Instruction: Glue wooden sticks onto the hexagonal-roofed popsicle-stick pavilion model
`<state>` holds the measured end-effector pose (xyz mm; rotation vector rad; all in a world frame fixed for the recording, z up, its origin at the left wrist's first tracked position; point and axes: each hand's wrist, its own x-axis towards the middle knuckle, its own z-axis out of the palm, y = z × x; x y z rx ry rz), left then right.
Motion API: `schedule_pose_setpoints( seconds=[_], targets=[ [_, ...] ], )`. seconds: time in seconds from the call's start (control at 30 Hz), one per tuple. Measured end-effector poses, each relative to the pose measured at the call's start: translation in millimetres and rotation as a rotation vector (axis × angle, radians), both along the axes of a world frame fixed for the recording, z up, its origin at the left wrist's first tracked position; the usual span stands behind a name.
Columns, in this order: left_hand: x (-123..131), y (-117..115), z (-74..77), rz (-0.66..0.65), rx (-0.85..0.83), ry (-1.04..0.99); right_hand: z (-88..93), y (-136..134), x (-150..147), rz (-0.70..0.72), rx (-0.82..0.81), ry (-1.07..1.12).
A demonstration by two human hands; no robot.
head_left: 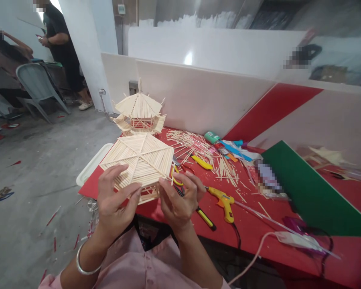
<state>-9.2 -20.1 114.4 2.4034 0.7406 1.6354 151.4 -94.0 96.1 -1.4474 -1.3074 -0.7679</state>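
A pavilion model of pale wooden sticks, with a hexagonal roof [150, 150], stands at the table's front left edge. My left hand [116, 200] holds its near left rim, with the thumb and index finger close together at the front edge. At the near right corner, my right hand [180, 196] pinches the rim between thumb and fingertips. Part of the stick frame shows below the roof. Just behind stands a taller stick pagoda [138, 106] with a pointed roof and upturned corners.
On the red table [228, 249] lie a yellow glue gun [224, 200], a yellow-black cutter knife [206, 218], scissors [177, 176] and loose sticks [189, 142]. A green board [315, 192] leans at right. Two people and a plastic chair [37, 82] are at far left.
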Motion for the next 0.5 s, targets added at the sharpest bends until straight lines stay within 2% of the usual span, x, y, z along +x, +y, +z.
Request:
schedule_pose_setpoints(
  seconds=[0.27, 0.5],
  targets=[
    [1.2, 0.0, -3.1, 0.025, -0.041, -0.004, -4.6, 1.1, -0.4, -0.003, -0.003, 0.012],
    [-1.2, 0.3, -3.6, 0.035, -0.075, -0.084, -5.7, -0.6, 2.5, -0.001, -0.039, -0.006]
  ],
)
